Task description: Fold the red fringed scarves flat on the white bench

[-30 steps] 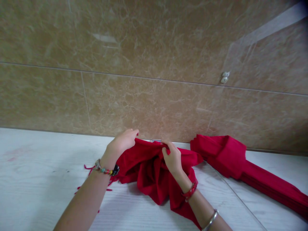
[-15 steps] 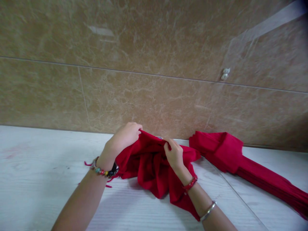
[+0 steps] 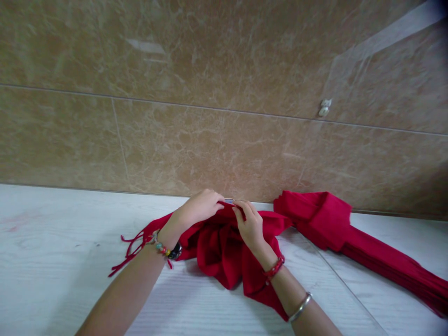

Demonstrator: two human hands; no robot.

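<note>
A crumpled red cloth (image 3: 222,254) with strings at its left end lies in loose folds on the white wood-grain surface. My left hand (image 3: 205,206) is closed on its far edge, fingertips pinching the fabric. Close by on the right, my right hand (image 3: 250,224) grips the same edge between thumb and fingers. Between the two hands a short stretch of edge shows, with a small pale object just behind it that I cannot make out. The cloth under my wrists is partly hidden.
At the right, a folded stack of red cloth (image 3: 315,219) stretches along the surface towards the right edge. A brown marbled tile wall (image 3: 210,149) rises behind. Stuck on it is a small white cat-shaped hook (image 3: 325,107). A seam crosses the white surface (image 3: 52,242) at right.
My left hand first lifted the cloth's edge slightly, then moved right and down, close to my right hand. More of the strings at left show now. My right hand has hardly moved.
</note>
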